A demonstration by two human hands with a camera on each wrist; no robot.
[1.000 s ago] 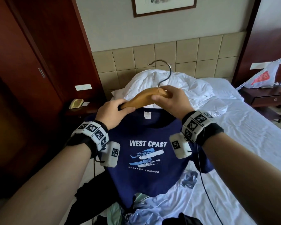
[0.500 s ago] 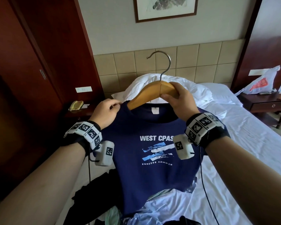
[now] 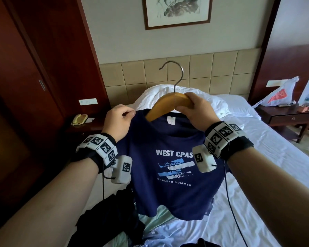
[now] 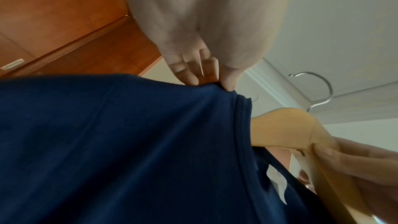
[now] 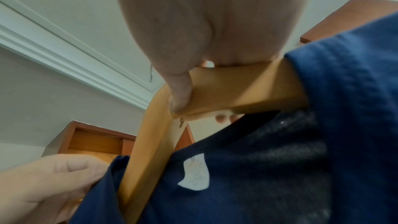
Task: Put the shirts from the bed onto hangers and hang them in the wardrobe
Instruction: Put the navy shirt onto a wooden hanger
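A navy T-shirt [image 3: 169,168] printed "WEST CPAST" hangs in the air above the bed [image 3: 257,175]. A wooden hanger [image 3: 165,106] with a metal hook [image 3: 175,72] sits inside its neck opening. My right hand [image 3: 194,111] grips the hanger near its middle, over its right arm [image 5: 241,89]. My left hand [image 3: 119,120] pinches the shirt's left shoulder fabric [image 4: 215,88] beside the collar. The hanger's left arm [image 4: 280,125] pokes out of the collar. More clothes [image 3: 114,216], dark and pale green, lie heaped on the bed below.
Dark red wardrobe panels [image 3: 34,77] stand to the left. A nightstand with a phone [image 3: 79,119] is beyond my left hand. White pillows [image 3: 161,93] lie at the tiled headboard. Another nightstand [image 3: 289,118] with a plastic bag [image 3: 278,93] is at the right.
Both hands have raised the hanger and shirt higher. My left hand left the hanger's left arm and now pinches the shirt's shoulder, pulling it leftwards over the wood.
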